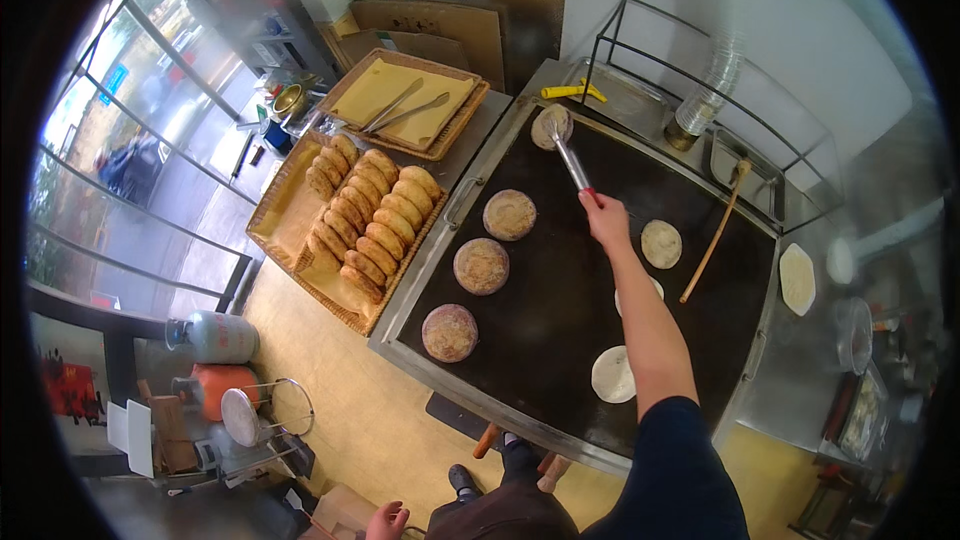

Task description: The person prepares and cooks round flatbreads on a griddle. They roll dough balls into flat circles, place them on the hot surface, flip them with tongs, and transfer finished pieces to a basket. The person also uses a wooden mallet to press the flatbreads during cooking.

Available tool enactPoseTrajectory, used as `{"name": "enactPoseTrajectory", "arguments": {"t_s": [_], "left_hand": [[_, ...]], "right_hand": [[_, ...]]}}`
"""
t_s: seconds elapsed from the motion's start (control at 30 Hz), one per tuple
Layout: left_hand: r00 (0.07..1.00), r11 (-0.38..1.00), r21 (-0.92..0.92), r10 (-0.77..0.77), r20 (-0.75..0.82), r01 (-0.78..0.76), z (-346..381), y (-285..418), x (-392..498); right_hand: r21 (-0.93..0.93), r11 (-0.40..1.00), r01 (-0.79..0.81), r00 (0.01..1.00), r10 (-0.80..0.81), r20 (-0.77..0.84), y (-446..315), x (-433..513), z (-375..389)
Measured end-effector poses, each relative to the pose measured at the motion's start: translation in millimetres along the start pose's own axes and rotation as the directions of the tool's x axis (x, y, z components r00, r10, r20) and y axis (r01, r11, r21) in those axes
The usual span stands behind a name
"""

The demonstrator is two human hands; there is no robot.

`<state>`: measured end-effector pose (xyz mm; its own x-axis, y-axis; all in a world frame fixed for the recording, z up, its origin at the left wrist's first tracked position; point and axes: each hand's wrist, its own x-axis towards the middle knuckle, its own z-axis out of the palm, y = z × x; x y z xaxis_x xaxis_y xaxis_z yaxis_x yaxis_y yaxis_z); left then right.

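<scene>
My right hand (606, 221) grips the red handle of a metal turner or tongs (574, 165); which of these I cannot tell. The tool's head rests on a flatbread (545, 127) at the griddle's far left corner. Three browned flatbreads (481, 267) lie down the left side of the black griddle (547, 292). Paler rounds (661, 244) lie to the right, and a white one (613, 375) sits near the front. My forearm partly hides another pale round (657, 286). My left hand (386, 521) hangs low at the bottom edge, fingers loosely apart, holding nothing visible.
Baked flatbreads fill rows in a wicker basket (274, 221) left of the griddle. Behind it, tongs (405, 109) lie on a paper-lined tray (337, 101). A wooden stick (716, 236) slants across the griddle's right side. Gas cylinders (225, 337) and a stool (241, 416) stand lower left.
</scene>
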<state>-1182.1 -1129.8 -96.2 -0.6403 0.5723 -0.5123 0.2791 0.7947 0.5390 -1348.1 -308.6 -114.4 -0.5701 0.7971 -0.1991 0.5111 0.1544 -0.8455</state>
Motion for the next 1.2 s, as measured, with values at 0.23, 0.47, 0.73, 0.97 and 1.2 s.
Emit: {"name": "enactPoseTrajectory", "arguments": {"t_s": [0.23,0.47,0.73,0.97,1.2], "left_hand": [[0.844,0.794,-0.287,-0.51,0.165,0.536,13.5,33.8,26.4],[0.957,0.958,-0.161,-0.201,0.209,0.236,45.4,48.7,79.4],[0.982,0.978,-0.187,-0.059,0.178,0.092,110.6,88.9,172.0],[0.975,0.949,-0.264,-0.125,0.184,0.171,178.8,98.4,243.1],[0.997,0.982,-0.177,-0.073,-0.008,0.07,189.1,75.7,197.5]], "right_hand": [[-0.469,0.814,0.342,0.89,-0.441,-0.118,-3.4,-139.2,-55.7],[0.275,0.709,-0.649,0.68,0.378,0.629,46.2,-376.1,-97.9],[0.036,0.815,-0.578,0.536,0.346,0.77,47.7,-401.1,-51.8],[0.113,0.884,-0.453,0.687,0.265,0.676,25.4,-345.9,46.1],[0.128,0.93,-0.344,0.746,0.188,0.639,49.4,-478.0,-8.9]]}}
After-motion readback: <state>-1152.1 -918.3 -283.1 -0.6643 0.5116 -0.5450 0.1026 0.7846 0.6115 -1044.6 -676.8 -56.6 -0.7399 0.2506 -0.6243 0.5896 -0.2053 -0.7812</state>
